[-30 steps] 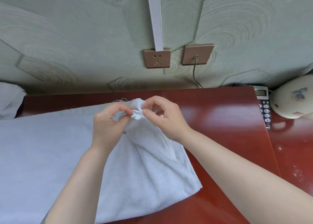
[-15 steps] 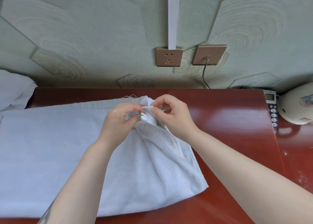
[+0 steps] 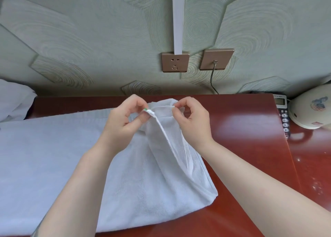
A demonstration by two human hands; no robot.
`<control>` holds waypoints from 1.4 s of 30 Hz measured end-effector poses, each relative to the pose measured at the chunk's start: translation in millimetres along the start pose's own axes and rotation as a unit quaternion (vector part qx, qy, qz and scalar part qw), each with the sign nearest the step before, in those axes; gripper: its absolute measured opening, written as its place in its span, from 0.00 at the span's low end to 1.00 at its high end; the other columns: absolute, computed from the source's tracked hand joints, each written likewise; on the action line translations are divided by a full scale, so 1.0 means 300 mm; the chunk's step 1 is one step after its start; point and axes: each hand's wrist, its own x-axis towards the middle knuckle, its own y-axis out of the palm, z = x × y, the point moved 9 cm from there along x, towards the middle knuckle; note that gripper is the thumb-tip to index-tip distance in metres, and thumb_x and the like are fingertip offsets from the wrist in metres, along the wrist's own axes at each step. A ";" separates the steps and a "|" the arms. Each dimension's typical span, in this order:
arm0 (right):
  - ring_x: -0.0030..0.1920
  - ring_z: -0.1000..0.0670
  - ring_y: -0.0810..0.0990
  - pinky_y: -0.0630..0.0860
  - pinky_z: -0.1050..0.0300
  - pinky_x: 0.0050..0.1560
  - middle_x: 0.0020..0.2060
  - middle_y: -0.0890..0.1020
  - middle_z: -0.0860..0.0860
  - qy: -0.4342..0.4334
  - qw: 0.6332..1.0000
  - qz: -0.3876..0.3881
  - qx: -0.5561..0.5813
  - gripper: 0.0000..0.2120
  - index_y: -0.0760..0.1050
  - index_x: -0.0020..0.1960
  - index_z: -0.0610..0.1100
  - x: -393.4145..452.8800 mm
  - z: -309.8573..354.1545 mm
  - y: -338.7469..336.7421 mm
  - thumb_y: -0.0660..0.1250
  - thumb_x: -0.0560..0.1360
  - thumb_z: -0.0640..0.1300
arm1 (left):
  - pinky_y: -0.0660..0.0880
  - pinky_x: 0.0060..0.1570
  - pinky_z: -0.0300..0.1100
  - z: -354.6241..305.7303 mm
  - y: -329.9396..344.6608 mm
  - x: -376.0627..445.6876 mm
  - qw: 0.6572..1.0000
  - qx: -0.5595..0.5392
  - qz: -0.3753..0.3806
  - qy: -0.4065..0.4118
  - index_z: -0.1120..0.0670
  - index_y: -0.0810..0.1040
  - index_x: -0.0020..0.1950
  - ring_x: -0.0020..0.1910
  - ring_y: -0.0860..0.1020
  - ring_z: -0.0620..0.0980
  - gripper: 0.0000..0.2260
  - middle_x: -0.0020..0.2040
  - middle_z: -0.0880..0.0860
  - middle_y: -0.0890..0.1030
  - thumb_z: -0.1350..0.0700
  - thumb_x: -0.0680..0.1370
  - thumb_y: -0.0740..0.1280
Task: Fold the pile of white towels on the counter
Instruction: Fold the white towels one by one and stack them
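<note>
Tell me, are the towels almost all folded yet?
Not nearly. Done: nothing looks neatly folded. In hand: the left hand and right hand each pinch the hem of one white towel, lifting its end off the counter. Left: this towel still lies spread out, and more white cloth waits at the far left.

L hand (image 3: 123, 122) & R hand (image 3: 192, 122) have pulled apart — earlier they pinched the towel (image 3: 152, 174) corner bunched together, fingertips nearly touching. Now a short stretch of hem is drawn taut btwn them, L pinch at the corner w/ the green tag (image 3: 146, 109) — cloth below lifted into a ridge.
</note>
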 end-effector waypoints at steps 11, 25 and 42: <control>0.36 0.54 0.76 0.75 0.52 0.37 0.35 0.78 0.54 -0.002 0.999 0.036 0.036 0.04 0.79 0.41 0.45 -0.009 0.061 0.006 0.70 0.73 0.37 | 0.68 0.48 0.27 -0.010 0.064 0.077 0.995 0.088 0.039 0.003 0.50 0.78 0.42 0.46 0.76 0.39 0.06 0.43 0.44 0.79 0.59 0.75 0.73; 0.34 0.61 0.73 0.67 0.68 0.38 0.32 0.77 0.61 0.020 0.997 0.045 0.066 0.06 0.79 0.41 0.48 -0.012 0.079 -0.014 0.71 0.75 0.40 | 0.74 0.53 0.43 -0.020 0.095 0.138 0.974 0.183 0.132 -0.004 0.48 0.78 0.46 0.50 0.78 0.40 0.07 0.46 0.40 0.81 0.61 0.76 0.70; 0.52 0.54 0.81 0.76 0.55 0.56 0.51 0.81 0.55 0.160 0.984 0.036 0.073 0.08 0.76 0.51 0.50 -0.162 -0.117 -0.105 0.65 0.78 0.38 | 0.69 0.54 0.42 0.077 0.145 0.121 0.959 0.084 0.256 -0.093 0.54 0.76 0.49 0.48 0.75 0.42 0.04 0.47 0.48 0.79 0.61 0.78 0.69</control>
